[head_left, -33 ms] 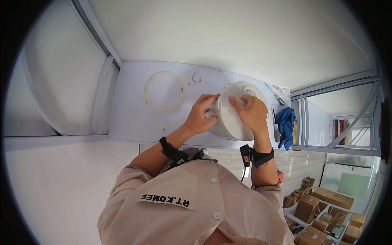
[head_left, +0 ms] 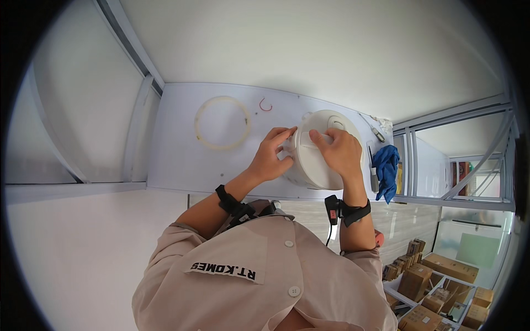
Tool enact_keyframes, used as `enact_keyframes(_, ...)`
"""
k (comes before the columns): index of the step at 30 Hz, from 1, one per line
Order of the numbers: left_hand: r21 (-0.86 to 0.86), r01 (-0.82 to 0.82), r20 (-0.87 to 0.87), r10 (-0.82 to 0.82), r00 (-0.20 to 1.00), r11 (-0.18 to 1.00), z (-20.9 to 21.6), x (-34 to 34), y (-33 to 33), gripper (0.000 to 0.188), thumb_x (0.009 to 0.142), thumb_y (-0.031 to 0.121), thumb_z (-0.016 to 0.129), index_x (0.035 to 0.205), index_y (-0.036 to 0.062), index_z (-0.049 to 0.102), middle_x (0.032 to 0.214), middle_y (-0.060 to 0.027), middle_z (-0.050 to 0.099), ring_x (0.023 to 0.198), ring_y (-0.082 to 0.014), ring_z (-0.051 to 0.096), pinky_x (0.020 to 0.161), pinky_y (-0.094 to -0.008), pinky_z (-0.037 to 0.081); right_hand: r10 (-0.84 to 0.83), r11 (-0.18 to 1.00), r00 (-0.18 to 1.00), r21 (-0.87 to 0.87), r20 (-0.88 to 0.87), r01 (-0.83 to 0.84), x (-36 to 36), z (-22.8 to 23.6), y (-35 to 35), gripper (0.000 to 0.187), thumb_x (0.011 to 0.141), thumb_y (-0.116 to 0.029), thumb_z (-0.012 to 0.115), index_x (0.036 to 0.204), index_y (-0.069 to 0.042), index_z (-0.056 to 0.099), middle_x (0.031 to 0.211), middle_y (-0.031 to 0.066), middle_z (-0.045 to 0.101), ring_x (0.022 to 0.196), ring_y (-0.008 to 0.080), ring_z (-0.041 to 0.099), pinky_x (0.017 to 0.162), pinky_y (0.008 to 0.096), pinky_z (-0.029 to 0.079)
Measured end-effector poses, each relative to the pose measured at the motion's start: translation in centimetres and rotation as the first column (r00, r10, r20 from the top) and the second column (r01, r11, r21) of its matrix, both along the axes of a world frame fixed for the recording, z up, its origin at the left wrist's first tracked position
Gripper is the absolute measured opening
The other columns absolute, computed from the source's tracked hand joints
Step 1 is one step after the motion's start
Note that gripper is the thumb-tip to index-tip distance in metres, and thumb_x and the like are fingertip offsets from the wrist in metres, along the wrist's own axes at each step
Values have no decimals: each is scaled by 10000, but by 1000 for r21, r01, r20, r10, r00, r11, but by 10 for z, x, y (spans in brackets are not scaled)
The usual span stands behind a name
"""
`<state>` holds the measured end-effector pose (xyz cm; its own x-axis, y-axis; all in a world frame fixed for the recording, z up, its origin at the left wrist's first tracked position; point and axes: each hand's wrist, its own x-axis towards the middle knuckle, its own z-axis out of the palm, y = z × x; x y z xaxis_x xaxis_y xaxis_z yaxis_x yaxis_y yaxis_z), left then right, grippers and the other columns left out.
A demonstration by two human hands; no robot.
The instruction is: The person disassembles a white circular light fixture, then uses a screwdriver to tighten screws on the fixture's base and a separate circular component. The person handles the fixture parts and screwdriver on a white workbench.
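A white round appliance point(head_left: 311, 168), shaped like a small cooker pot, lies tipped on its side on a white table point(head_left: 176, 160). My left hand point(head_left: 273, 154) grips its left edge, fingers curled over the seam by the lid. From the right, my right hand point(head_left: 338, 151) presses on the top of the same body, fingertips at the seam. Both wrists wear black straps. A pale rubber ring point(head_left: 221, 147) lies flat on the table to the left of the pot, apart from both hands.
A small red wire hook point(head_left: 265, 106) lies beyond the ring. A blue cloth point(head_left: 385, 168) and a slim metal tool point(head_left: 377, 132) sit at the table's right end. Cardboard boxes point(head_left: 436, 276) fill shelves at the lower right. Grey metal frames flank the table.
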<state>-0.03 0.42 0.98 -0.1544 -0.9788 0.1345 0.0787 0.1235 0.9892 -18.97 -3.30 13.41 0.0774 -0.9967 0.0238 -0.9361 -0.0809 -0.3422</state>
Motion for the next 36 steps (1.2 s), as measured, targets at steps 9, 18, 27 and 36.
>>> enact_keyframes(9,14,24,20,-24,999,1000,1,2,0,762,838,-31,654,1585,67,535,1482,-102,492,1425,-290,528,1122,-482,537,-6,1000,998,5,68,5,-6,0,0,604,915,-645,706,847,-56,823,704,178,731,716,396,731,691,475,560)
enact_keyframes(18,61,63,-3,-63,998,996,4,5,3,790,861,0,697,1620,73,492,1516,-86,454,1459,-276,485,1164,-497,481,-23,999,995,51,94,18,-10,11,-3,563,940,-602,713,849,-55,806,715,169,728,719,374,724,682,452,546)
enact_keyframes(27,41,27,-20,-26,999,999,-1,2,2,722,912,130,769,1591,72,526,1484,-99,496,1410,-282,524,1091,-508,519,-79,991,945,127,317,40,-27,13,-7,546,950,-582,721,893,-47,813,713,139,719,691,287,714,674,403,527)
enact_keyframes(36,78,53,-59,-49,997,996,2,3,3,736,908,74,735,1605,56,501,1509,-79,459,1460,-257,467,1162,-500,460,-51,997,990,59,130,43,-12,7,-4,662,907,-678,709,913,-26,827,714,168,743,710,346,748,683,434,571)
